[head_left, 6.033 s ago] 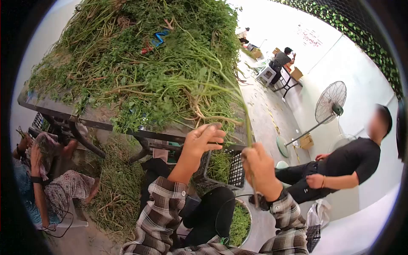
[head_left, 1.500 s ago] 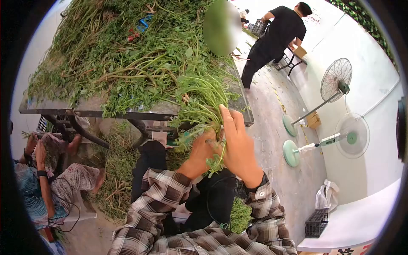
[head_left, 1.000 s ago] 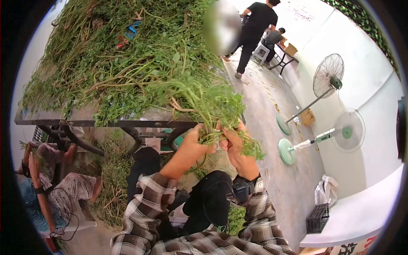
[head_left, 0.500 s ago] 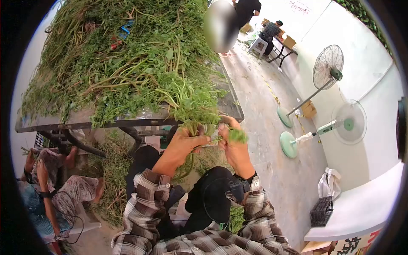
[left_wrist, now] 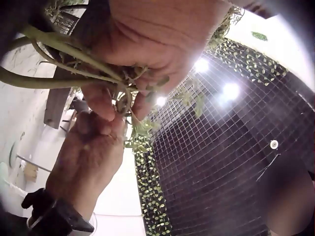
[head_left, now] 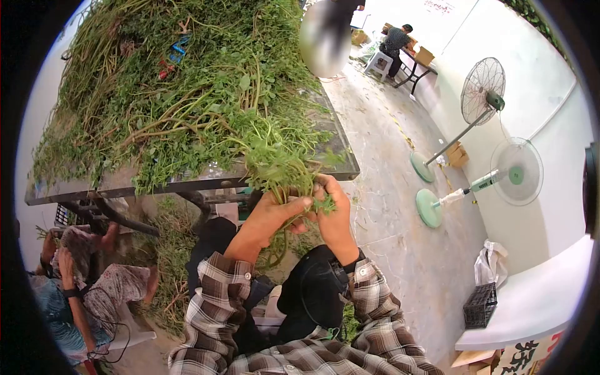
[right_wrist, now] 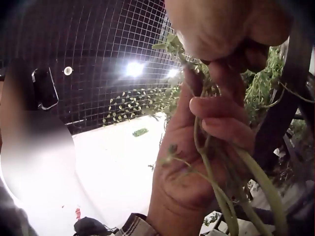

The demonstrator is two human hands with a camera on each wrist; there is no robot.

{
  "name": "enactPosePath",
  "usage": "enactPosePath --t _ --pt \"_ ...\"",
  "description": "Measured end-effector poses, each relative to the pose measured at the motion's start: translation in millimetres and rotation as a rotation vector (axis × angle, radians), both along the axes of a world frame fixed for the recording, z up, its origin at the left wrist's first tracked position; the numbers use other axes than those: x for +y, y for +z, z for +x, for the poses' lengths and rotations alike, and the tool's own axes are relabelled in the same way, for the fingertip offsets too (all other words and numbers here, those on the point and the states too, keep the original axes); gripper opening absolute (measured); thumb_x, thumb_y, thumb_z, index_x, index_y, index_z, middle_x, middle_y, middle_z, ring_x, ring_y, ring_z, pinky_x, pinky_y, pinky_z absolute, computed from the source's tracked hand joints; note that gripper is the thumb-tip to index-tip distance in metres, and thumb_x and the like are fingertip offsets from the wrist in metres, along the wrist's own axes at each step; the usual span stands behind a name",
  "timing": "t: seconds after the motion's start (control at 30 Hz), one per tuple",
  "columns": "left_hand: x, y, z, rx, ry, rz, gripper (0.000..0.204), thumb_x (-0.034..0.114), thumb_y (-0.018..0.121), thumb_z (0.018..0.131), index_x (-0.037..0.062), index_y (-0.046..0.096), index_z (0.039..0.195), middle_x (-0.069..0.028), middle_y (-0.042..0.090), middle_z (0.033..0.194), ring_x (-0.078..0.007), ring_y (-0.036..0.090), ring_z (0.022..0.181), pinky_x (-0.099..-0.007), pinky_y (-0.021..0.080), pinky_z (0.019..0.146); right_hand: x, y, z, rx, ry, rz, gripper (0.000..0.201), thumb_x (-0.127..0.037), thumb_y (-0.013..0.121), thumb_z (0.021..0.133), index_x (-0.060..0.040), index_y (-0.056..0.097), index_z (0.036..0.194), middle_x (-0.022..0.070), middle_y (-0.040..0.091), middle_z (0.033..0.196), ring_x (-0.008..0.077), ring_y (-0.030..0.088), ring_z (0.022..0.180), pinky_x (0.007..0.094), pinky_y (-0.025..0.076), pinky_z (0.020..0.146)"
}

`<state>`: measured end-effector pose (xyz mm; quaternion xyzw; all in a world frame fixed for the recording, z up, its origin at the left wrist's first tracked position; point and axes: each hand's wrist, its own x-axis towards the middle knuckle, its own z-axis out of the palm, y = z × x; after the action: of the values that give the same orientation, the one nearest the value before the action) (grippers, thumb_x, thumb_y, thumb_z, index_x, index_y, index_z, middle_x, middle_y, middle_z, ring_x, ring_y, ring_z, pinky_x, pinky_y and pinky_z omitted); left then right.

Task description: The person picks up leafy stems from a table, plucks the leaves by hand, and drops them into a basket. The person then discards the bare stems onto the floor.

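My left hand (head_left: 264, 220) grips a bunch of leafy green stems (head_left: 275, 165) at the table's front edge. The leaves stick up above the fist, while the bare stem ends (right_wrist: 216, 196) hang below the palm in the right wrist view. Right beside it, my right hand (head_left: 335, 219) pinches a small leafy sprig (head_left: 325, 204) at the side of the bunch. In the left wrist view the right fingers (left_wrist: 96, 125) meet the left fingertips around thin stems (left_wrist: 64, 78). A large pile of the same greens (head_left: 169, 94) covers the table (head_left: 340, 147) ahead.
Loose stems (head_left: 178, 269) lie on the floor at left, near a seated person (head_left: 119, 287). Two standing fans (head_left: 484, 94) are along the right wall. A black crate (head_left: 480, 306) stands at lower right. Cut greens (head_left: 350, 324) show by my knee.
Earlier my left hand was empty and my right lifted a long stem; now the left grips the bunch and the right works beside it. The person in black has walked to the back.
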<state>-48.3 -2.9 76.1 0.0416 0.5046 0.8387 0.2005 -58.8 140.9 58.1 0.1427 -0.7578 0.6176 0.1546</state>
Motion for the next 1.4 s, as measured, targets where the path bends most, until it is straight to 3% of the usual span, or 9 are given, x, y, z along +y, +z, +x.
enactPosePath --t 0.2,0.37,0.7,0.87,0.97,1.03,1.1,1.2,1.4 --pt "-1.7 -21.9 -7.6 0.183 -0.011 -0.081 0.025 0.019 0.063 0.083 0.0022 0.056 0.100 -0.0028 0.055 0.068 -0.0112 0.052 0.056 -0.0230 0.037 0.044 4.4 12.3 -5.4 -0.038 0.000 0.147 0.016 -0.009 0.051 0.088 0.0004 0.054 0.101 0.0061 0.056 0.085 0.0111 0.052 0.072 0.0241 0.043 0.063" --pt "-0.7 -31.0 -8.8 0.165 -0.024 -0.038 0.023 0.016 0.061 0.083 0.0018 0.056 0.100 -0.0031 0.055 0.069 -0.0102 0.050 0.056 -0.0232 0.036 0.044 14.4 10.5 -7.2 -0.465 0.267 -0.693 0.018 -0.017 0.054 0.089 -0.0018 0.054 0.099 0.0004 0.049 0.071 0.0030 0.034 0.048 0.0178 0.025 0.039" --pt "7.9 -25.8 -3.2 0.043 0.025 -0.091 0.017 0.020 0.059 0.085 0.0033 0.056 0.090 0.0013 0.048 0.062 -0.0065 0.036 0.048 -0.0217 0.026 0.041 11.8 3.2 -9.9 -0.549 0.276 -0.721 0.019 -0.025 0.046 0.093 -0.0073 0.053 0.092 -0.0018 0.046 0.064 0.0048 0.039 0.050 0.0189 0.026 0.040" --pt "21.8 -37.2 -3.6 0.087 0.071 0.001 0.018 0.022 0.059 0.086 0.0042 0.056 0.081 0.0032 0.045 0.060 -0.0046 0.033 0.045 -0.0216 0.023 0.038 16.6 -12.3 -37.2 -0.104 -0.062 0.084 0.019 -0.018 0.046 0.091 -0.0033 0.051 0.080 0.0048 0.046 0.060 0.0104 0.046 0.055 0.0249 0.036 0.049" --pt "26.9 -43.9 -8.0 0.081 0.117 0.061 0.017 0.022 0.060 0.085 0.0051 0.057 0.082 0.0043 0.044 0.059 -0.0046 0.033 0.044 -0.0215 0.023 0.037 9.0 18.7 -35.9 -0.208 0.001 0.064 0.014 -0.010 0.046 0.086 -0.0004 0.051 0.078 0.0082 0.047 0.062 0.0126 0.048 0.057 0.0276 0.040 0.058" --pt "15.2 -41.0 -5.9 0.022 0.129 0.080 0.017 0.022 0.060 0.085 0.0054 0.057 0.082 0.0048 0.043 0.058 -0.0045 0.033 0.044 -0.0215 0.023 0.037 40.3 -17.7 -83.0 0.616 -0.213 0.358 0.013 -0.010 0.048 0.084 -0.0004 0.052 0.077 0.0061 0.045 0.059 0.0128 0.046 0.051 0.0278 0.039 0.050" --pt "-7.4 -34.3 -5.0 -0.033 0.141 0.094 0.018 0.022 0.061 0.085 0.0057 0.056 0.081 0.0052 0.043 0.057 -0.0045 0.033 0.043 -0.0214 0.023 0.037 88.6 -3.8 -84.6 -0.014 -0.386 0.123 0.014 -0.014 0.050 0.085 -0.0022 0.052 0.078 0.0010 0.043 0.055 0.0102 0.040 0.043 0.0245 0.031 0.040" --pt "-19.8 -31.9 -3.0 0.033 0.155 0.064 0.021 0.025 0.061 0.085 0.0062 0.055 0.080 0.0056 0.040 0.055 -0.0041 0.033 0.042 -0.0213 0.022 0.037 99.3 4.5 -74.2 -0.213 -0.145 -0.414 0.012 -0.014 0.054 0.085 -0.0045 0.052 0.078 -0.0039 0.040 0.052 0.0067 0.035 0.039 0.0211 0.024 0.035" --pt "-5.0 -37.7 -7.9 0.005 0.160 0.018 0.017 0.023 0.059 0.086 0.0069 0.055 0.082 0.0058 0.039 0.055 -0.0041 0.032 0.041 -0.0213 0.022 0.036 22.1 30.2 -24.4 0.069 0.155 0.350 0.043 -0.019 0.068 0.075 -0.0046 0.052 0.113 0.0024 0.061 0.083 0.0151 0.057 0.066 0.0260 0.046 0.061"
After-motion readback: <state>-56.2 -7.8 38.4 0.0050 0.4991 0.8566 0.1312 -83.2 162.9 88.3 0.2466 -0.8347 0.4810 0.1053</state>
